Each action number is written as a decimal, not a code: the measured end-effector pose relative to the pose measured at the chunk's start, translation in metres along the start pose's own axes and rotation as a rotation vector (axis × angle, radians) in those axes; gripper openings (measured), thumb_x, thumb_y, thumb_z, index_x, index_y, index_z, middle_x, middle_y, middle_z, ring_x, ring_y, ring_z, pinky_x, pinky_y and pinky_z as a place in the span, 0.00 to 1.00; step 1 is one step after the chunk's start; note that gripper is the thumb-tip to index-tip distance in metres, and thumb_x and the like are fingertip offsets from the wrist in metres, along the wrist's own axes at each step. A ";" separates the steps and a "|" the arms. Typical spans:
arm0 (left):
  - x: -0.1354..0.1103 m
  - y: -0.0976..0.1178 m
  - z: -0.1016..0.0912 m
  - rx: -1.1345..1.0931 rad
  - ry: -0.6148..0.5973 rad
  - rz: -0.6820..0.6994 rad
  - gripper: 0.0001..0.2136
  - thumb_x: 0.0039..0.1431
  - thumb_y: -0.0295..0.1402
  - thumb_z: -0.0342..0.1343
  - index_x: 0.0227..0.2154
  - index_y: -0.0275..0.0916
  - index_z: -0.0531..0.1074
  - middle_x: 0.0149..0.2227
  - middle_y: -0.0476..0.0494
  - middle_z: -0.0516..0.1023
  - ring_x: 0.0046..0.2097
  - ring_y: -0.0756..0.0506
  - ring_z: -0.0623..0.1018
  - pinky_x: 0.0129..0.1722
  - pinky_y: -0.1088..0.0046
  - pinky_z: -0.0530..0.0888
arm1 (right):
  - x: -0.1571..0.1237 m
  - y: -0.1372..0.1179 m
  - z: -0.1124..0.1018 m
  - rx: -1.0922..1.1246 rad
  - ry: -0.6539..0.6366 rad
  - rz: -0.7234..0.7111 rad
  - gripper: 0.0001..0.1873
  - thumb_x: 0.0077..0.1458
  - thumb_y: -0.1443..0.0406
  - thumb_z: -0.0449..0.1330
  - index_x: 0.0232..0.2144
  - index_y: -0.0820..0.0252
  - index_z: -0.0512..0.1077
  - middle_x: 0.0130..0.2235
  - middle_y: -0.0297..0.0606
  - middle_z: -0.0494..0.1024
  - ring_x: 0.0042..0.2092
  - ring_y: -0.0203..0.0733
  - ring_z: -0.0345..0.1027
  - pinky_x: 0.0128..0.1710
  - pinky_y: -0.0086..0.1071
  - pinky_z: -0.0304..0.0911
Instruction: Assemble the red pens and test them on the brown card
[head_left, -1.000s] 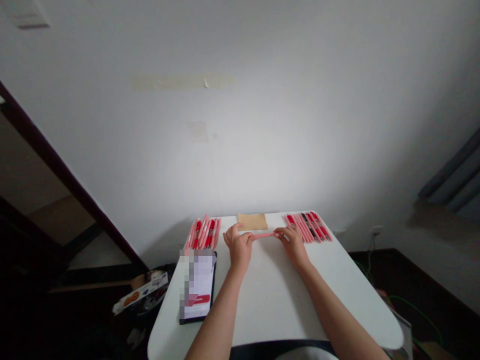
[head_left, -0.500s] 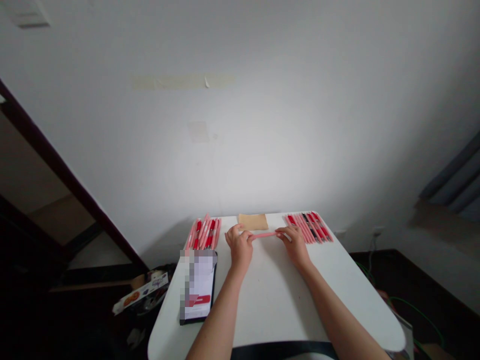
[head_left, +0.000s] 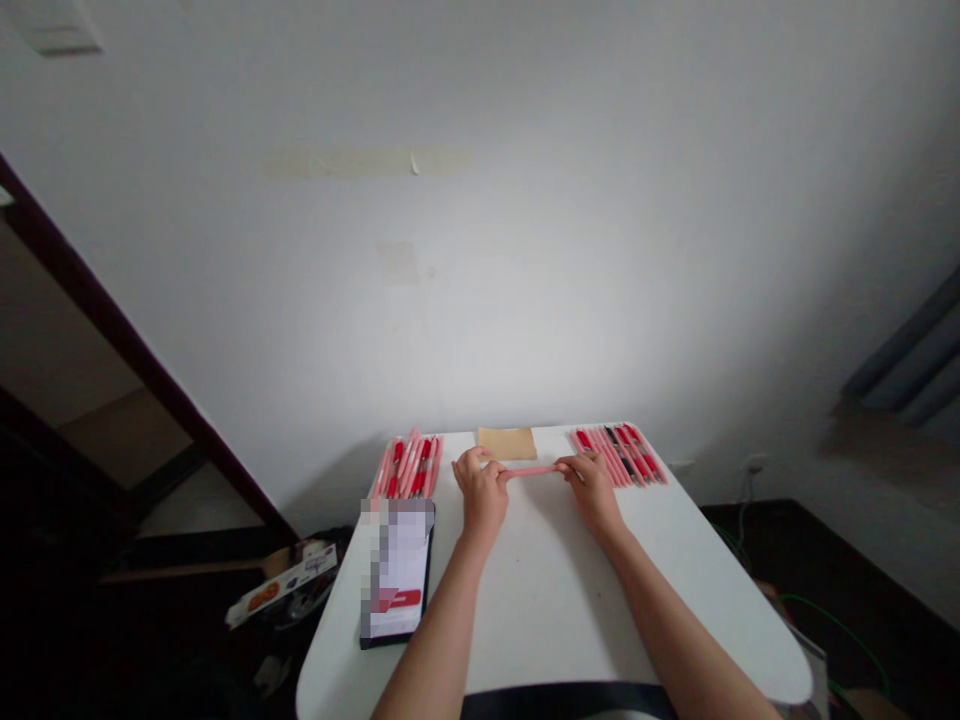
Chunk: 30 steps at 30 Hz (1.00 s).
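A pink pen (head_left: pixel 532 470) lies level between my two hands, just above the white table (head_left: pixel 540 600). My left hand (head_left: pixel 480 490) pinches its left end with closed fingers. My right hand (head_left: pixel 592 487) pinches the right end the same way. Behind the pen a small tan paper pad (head_left: pixel 507 443) rests at the table's far edge. A row of several pink and red pens (head_left: pixel 407 467) lies far left of my left hand. Another row of several pens (head_left: pixel 619 453) lies right beside my right hand.
A black clipboard with a white sheet (head_left: pixel 397 575) lies on the table's left side. The white wall rises straight behind the table. Below the left edge, on the dark floor, sits a printed box (head_left: pixel 281 588). Green cable runs on the floor at the right.
The pen looks slightly longer between my hands; my right hand has shifted a little to the right. My left hand stays put.
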<state>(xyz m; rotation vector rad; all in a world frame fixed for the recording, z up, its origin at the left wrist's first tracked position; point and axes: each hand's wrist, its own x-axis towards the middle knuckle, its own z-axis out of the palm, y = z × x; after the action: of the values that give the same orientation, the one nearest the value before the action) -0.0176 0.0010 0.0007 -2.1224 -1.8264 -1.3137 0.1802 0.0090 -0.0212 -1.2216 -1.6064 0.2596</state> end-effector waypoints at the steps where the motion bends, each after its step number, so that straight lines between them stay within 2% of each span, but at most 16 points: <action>1: 0.000 -0.001 0.001 -0.001 0.007 -0.010 0.04 0.54 0.30 0.57 0.26 0.39 0.75 0.46 0.40 0.68 0.53 0.39 0.66 0.56 0.47 0.60 | 0.000 0.000 0.000 0.013 -0.002 0.000 0.20 0.58 0.49 0.53 0.32 0.54 0.77 0.30 0.41 0.76 0.41 0.50 0.62 0.44 0.43 0.58; 4: 0.000 -0.003 0.002 0.000 0.028 -0.047 0.02 0.53 0.30 0.59 0.28 0.40 0.76 0.45 0.41 0.68 0.53 0.40 0.66 0.56 0.49 0.61 | 0.001 0.000 0.001 0.091 0.011 0.044 0.20 0.54 0.49 0.58 0.39 0.54 0.77 0.35 0.42 0.77 0.44 0.50 0.64 0.48 0.46 0.58; 8: 0.000 -0.004 0.003 0.006 0.025 -0.058 0.02 0.50 0.31 0.62 0.29 0.42 0.76 0.47 0.42 0.67 0.54 0.39 0.66 0.55 0.51 0.62 | 0.004 0.002 0.002 0.314 0.020 0.204 0.27 0.45 0.49 0.65 0.45 0.56 0.73 0.40 0.42 0.76 0.45 0.48 0.67 0.49 0.45 0.60; 11: -0.001 -0.004 0.002 -0.004 0.010 -0.041 0.04 0.48 0.32 0.64 0.29 0.44 0.77 0.48 0.42 0.68 0.54 0.39 0.66 0.55 0.53 0.62 | 0.005 0.001 0.001 0.489 0.008 0.311 0.25 0.44 0.50 0.66 0.41 0.57 0.74 0.44 0.42 0.76 0.45 0.47 0.69 0.46 0.41 0.63; 15: -0.002 -0.001 0.003 -0.035 -0.025 -0.016 0.04 0.49 0.34 0.64 0.30 0.45 0.77 0.48 0.43 0.68 0.54 0.40 0.66 0.56 0.52 0.61 | 0.004 -0.003 0.002 0.660 -0.021 0.345 0.21 0.46 0.48 0.63 0.32 0.58 0.74 0.45 0.44 0.76 0.45 0.47 0.69 0.44 0.40 0.65; 19: -0.004 0.005 0.003 -0.077 -0.053 0.015 0.04 0.48 0.35 0.64 0.29 0.45 0.77 0.48 0.44 0.68 0.55 0.41 0.65 0.57 0.52 0.60 | 0.004 -0.008 0.003 0.835 -0.082 0.376 0.23 0.52 0.44 0.57 0.36 0.56 0.71 0.43 0.44 0.76 0.44 0.47 0.69 0.43 0.43 0.66; 22: -0.007 0.010 0.003 -0.104 -0.072 0.044 0.04 0.49 0.36 0.63 0.28 0.45 0.77 0.47 0.44 0.68 0.54 0.42 0.66 0.57 0.52 0.60 | 0.005 -0.012 0.003 0.883 -0.124 0.382 0.22 0.57 0.44 0.50 0.36 0.53 0.67 0.39 0.42 0.75 0.45 0.48 0.70 0.41 0.44 0.66; 28: -0.007 0.012 0.000 -0.122 -0.093 0.032 0.08 0.49 0.39 0.63 0.32 0.44 0.76 0.47 0.43 0.69 0.55 0.41 0.66 0.58 0.52 0.60 | 0.007 -0.014 -0.004 0.879 -0.008 0.385 0.22 0.58 0.43 0.46 0.34 0.51 0.67 0.28 0.34 0.69 0.36 0.44 0.67 0.38 0.42 0.64; 30: -0.006 0.011 0.000 -0.121 -0.083 0.018 0.08 0.50 0.39 0.62 0.32 0.44 0.76 0.46 0.42 0.70 0.55 0.41 0.66 0.58 0.52 0.59 | 0.008 -0.014 -0.008 0.882 -0.043 0.385 0.27 0.58 0.41 0.41 0.32 0.52 0.68 0.26 0.33 0.66 0.32 0.41 0.64 0.37 0.42 0.64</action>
<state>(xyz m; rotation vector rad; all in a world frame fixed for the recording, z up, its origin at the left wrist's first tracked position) -0.0086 -0.0073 0.0022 -2.2808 -1.7969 -1.3856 0.1791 0.0056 -0.0032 -0.7994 -1.0579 1.1116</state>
